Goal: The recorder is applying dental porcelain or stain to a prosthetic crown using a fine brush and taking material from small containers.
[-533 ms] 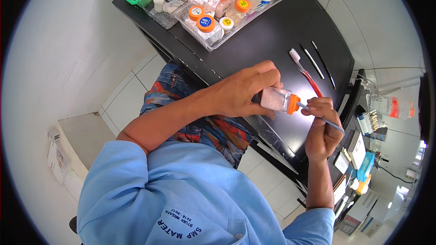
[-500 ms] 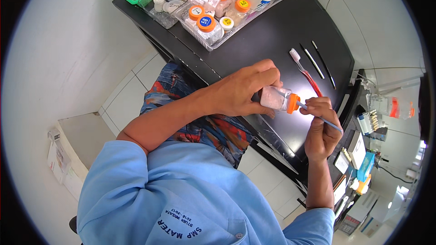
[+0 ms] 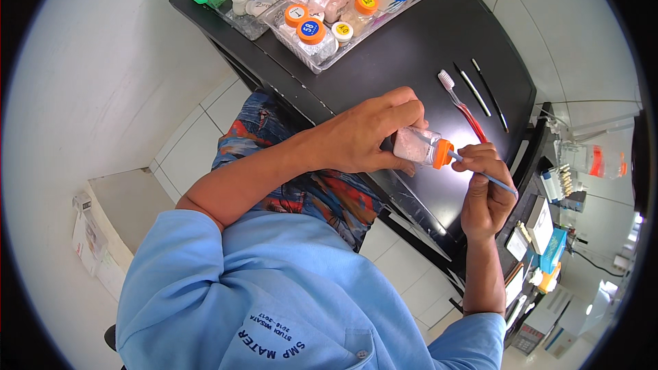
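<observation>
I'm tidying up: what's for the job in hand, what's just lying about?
In use:
clear orange-topped bottle, pink inside, left hand
thin blue stick, right hand

Lying about:
red-handled toothbrush
slim white tool
slim black tool
clear plastic tray of jars

bright | white glare on black tabletop (image 3: 444, 195) | right-edge highlights blown out | fisheye bending | corners black

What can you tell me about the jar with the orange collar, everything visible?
The jar looks like clear plastic or glass, squarish, with pale pink contents and an orange collar at its mouth. It appears sideways against the dark tabletop, mouth toward the right hand. The left hand grips its base end, partly hiding it. A thin blue-grey stick, held in the right hand, enters the collar.
</observation>
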### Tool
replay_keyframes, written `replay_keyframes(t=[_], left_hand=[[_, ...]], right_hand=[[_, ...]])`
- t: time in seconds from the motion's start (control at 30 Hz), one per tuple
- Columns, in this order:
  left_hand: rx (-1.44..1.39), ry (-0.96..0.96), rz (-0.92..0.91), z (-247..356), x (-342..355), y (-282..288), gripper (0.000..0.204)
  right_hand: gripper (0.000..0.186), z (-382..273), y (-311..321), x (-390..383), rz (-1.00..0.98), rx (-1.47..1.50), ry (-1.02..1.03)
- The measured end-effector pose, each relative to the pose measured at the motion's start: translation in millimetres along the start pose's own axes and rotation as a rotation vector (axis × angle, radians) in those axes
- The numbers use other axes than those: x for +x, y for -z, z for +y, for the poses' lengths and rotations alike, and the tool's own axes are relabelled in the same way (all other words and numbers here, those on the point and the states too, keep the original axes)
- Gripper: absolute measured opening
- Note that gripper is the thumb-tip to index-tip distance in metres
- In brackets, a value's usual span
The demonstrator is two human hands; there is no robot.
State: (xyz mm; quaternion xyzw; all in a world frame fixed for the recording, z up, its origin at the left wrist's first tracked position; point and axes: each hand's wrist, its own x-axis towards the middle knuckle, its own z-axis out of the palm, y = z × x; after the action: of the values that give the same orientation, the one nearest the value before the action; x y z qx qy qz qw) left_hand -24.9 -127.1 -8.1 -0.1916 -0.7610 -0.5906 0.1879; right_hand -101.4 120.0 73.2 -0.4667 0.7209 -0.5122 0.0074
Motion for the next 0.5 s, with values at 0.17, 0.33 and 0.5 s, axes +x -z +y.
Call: replay_keyframes(t=[0.17, 0.33, 0.5], left_hand=[[-0.009, 0.000, -0.015, 1, 0, 1, 0.057], [-0.024, 0.005, -0.024, 3, 0, 1, 0.057], [-0.021, -0.001, -0.036, 2, 0, 0, 0.059]], right_hand=[[0.023, 5, 1, -3, 0.048, 0.160, -0.063], [0.025, 10, 5, -5, 0.028, 0.254, -0.109], [0.025, 17, 7, -5, 0.084, 0.299, -0.048]])
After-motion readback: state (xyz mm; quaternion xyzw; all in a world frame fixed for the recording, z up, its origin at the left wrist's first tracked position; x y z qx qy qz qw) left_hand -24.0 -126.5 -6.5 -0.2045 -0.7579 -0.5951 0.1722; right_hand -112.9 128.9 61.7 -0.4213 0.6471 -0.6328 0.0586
